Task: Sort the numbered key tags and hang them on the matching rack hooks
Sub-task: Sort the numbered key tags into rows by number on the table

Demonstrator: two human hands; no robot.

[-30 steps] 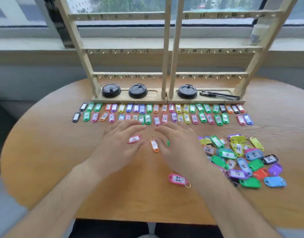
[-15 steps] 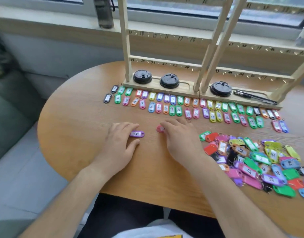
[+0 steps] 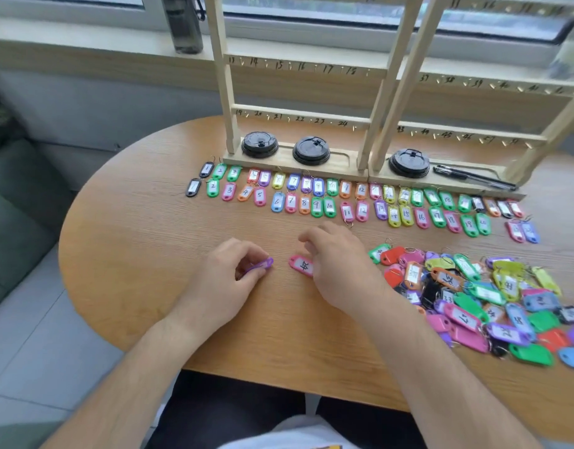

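My left hand (image 3: 225,280) pinches a purple key tag (image 3: 261,265) tilted on edge just above the table. A pink key tag (image 3: 301,265) lies flat beside my right hand (image 3: 339,267), whose fingers are curled over the table with nothing in them; whether it touches the pink tag I cannot tell. Two rows of sorted tags (image 3: 315,202) run along the front of the wooden rack (image 3: 298,118), whose numbered hooks are bare. A loose pile of tags (image 3: 480,296) lies to the right of my right hand.
Three black lids (image 3: 311,150) and black pens (image 3: 473,178) rest on the rack's base. A dark bottle (image 3: 184,24) stands on the window sill. The round wooden table (image 3: 133,254) has its edge at the left, with a grey sofa beyond.
My left hand has closed on the purple tag and tipped it up. My right hand has drawn back a little, uncovering the pink tag. The camera has moved closer and slightly right.
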